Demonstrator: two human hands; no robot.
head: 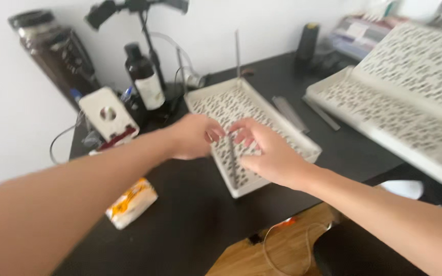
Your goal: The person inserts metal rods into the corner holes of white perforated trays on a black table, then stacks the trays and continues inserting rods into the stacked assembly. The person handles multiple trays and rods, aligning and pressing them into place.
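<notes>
A white perforated tray (296,139) lies on the black desk (190,214), slanting from upper left to lower right. My left hand (193,135) hovers over its near left edge with fingers curled; what it pinches is too blurred to tell. My right hand (267,153) rests over the tray's middle, fingers spread, next to a thin grey rod (231,161) that lies along the tray. The two hands' fingertips nearly meet above the rod's upper end.
Larger white perforated trays (400,97) sit stacked at the right. Behind the tray stand a dark bottle (143,76), a white block with a round hole (109,115), a black stand (147,36) and a dark jar (57,48). A yellow-and-white packet (131,203) lies near left. Grey strips (290,113) lie beside the tray.
</notes>
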